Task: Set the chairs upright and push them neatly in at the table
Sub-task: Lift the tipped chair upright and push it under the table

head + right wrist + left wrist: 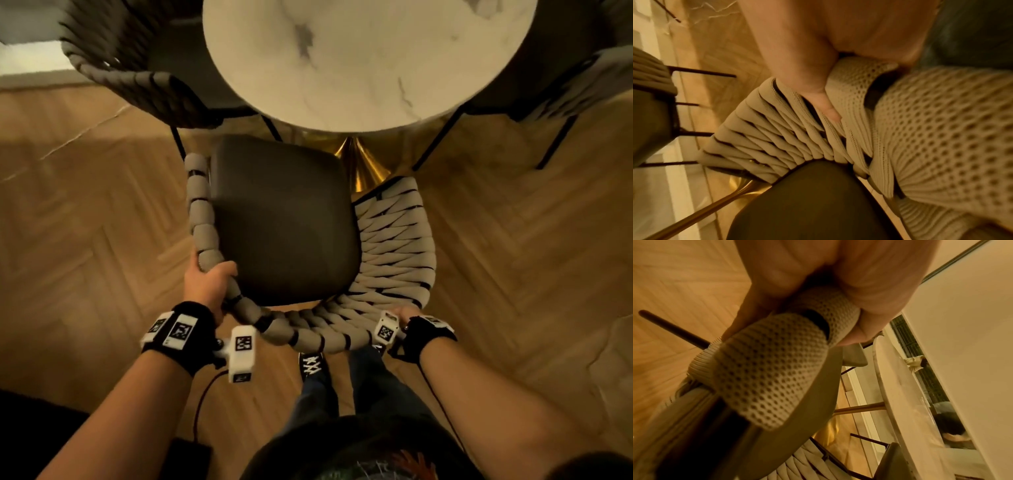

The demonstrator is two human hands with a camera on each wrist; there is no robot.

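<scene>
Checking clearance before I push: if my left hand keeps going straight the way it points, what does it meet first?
Gripping the chair rim, the left hand points toward the table. Ahead lies the chair's own woven arm, then likely the neighbouring chair; depth is unclear.

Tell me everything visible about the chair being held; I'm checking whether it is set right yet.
The chair stands upright on the wooden floor, facing the round marble table, its dark smooth seat not yet under the tabletop. A curved back and sides of beige knitted bands wrap a thin black frame; one black leg shows in the left wrist view. The left hand grips the back rim at its left, and the right hand grips it at the right, fingers curled over the bands.
</scene>
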